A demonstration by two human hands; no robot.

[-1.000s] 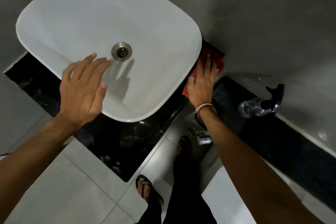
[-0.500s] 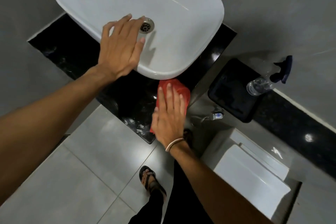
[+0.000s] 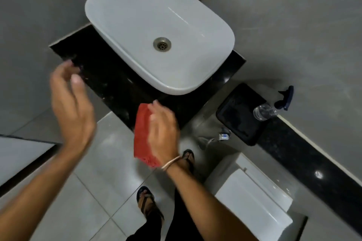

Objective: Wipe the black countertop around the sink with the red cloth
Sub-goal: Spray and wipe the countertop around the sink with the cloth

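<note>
Red nubby cloth (image 3: 144, 135) hangs folded from right hand (image 3: 163, 133).

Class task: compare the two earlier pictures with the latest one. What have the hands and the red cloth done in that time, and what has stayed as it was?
The right hand swept the red cloth from the counter beside the sink's right, round its front corner, and off the black countertop front edge. The left hand left the sink rim and hangs free, empty. Sink, spray bottle and black bin stayed put.
</note>
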